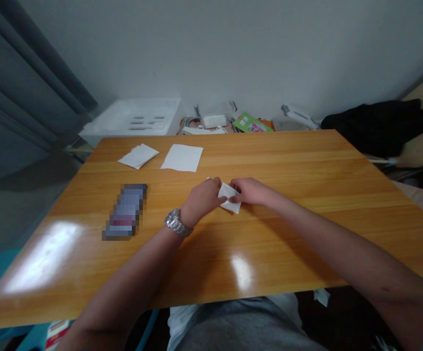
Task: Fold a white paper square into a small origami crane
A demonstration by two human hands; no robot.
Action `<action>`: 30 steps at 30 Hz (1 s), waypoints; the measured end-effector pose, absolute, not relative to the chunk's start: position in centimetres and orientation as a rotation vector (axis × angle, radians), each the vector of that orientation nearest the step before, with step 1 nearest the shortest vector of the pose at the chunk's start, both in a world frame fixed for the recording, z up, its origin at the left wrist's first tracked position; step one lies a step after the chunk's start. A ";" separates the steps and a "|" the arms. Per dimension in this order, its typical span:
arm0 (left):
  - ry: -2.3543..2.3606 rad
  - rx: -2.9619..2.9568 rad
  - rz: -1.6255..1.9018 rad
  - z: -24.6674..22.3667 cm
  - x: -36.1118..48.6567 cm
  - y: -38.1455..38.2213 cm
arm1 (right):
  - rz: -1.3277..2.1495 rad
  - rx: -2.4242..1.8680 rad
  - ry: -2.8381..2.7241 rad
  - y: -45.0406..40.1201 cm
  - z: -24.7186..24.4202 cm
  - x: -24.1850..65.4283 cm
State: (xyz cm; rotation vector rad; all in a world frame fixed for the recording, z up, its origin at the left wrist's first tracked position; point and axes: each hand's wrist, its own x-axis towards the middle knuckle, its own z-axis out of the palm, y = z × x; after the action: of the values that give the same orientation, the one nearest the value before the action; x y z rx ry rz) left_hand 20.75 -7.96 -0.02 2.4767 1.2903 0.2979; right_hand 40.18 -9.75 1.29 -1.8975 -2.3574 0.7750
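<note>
Left hand (204, 197) and right hand (251, 191) pinch a small white paper (229, 201)

From far away, I see a silver watch (177, 222) on the left wrist. Past it, the paper sits between the hands, touching both thumbs, so neither hand is nearer. Fingers hide some of it, so I can't tell its long way. The brown table (288, 163) is below. Farther off lie a folded paper (138, 156) and a flat sheet (182, 158).
</note>
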 end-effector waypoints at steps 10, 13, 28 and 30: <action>1.016 2.452 0.440 -2.1 20.4 -5.6 | 0.767 -2.105 -2.690 -6.7 2.5 39.7; 0.984 2.511 0.443 -2.5 20.3 -5.8 | 0.723 -2.144 -2.663 -7.3 2.6 39.8; 0.992 2.539 0.298 -0.9 20.1 -7.2 | 1.082 -1.895 -2.395 -10.7 3.1 40.9; 0.964 2.516 0.305 -1.2 20.1 -7.1 | 1.036 -1.865 -2.324 -11.1 2.9 40.8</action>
State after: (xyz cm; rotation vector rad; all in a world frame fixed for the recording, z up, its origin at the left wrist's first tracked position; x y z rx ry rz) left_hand 20.14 -7.12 -1.18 2.5165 0.9638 0.3048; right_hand 40.80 -11.11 2.91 -1.8650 -2.3236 1.0358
